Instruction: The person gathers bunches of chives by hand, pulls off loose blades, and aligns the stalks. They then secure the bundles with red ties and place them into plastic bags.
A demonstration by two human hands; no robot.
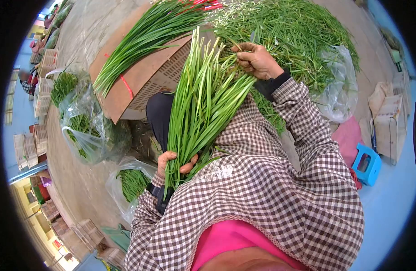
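My left hand grips the narrow end of a bunch of long green chives, held against my checked sleeve. The bunch fans out toward the top of the view. My right hand has its fingers closed on the far ends of the leaves, pinching a few of them. Beyond my right hand lies a big loose heap of chives on the ground.
A tied bundle of chives rests on brown cardboard over a plastic crate. Clear plastic bags with greens sit at left, another bag at right. A blue stool and stacked crates stand around; another person sits far left.
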